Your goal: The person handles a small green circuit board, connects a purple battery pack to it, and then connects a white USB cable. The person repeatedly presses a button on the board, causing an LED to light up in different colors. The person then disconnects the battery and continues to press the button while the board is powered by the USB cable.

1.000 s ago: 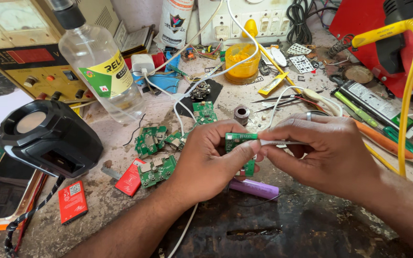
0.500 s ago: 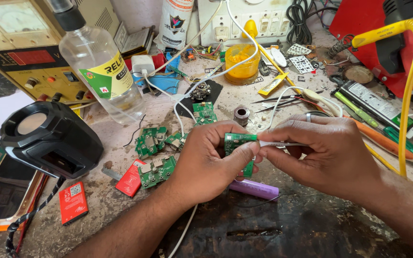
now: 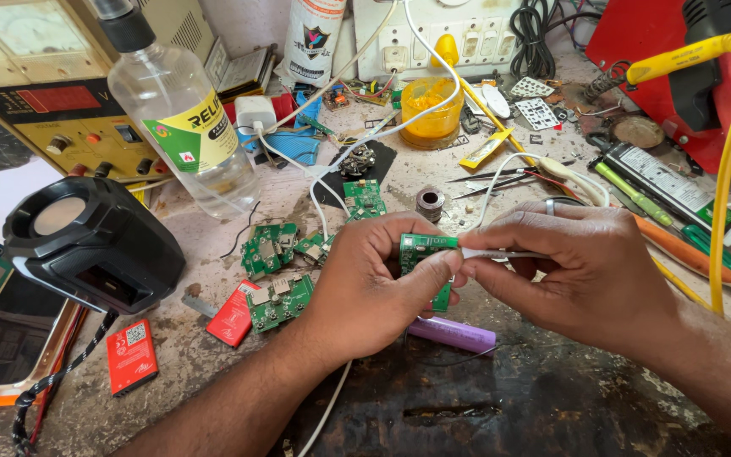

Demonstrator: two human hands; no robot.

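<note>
Board (image 3: 420, 247), small and green, is being held above the bench between both hands. Left hand (image 3: 374, 283) is pinching its edge, thumb and fingers closed on it. Right hand (image 3: 585, 275) is gripping a thin white strip (image 3: 501, 253) whose tip is touching the board. Doing this well seems to call for bracing the hands together and keeping the strip level.

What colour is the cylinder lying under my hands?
Purple cylinder, seen in the head view.
</note>
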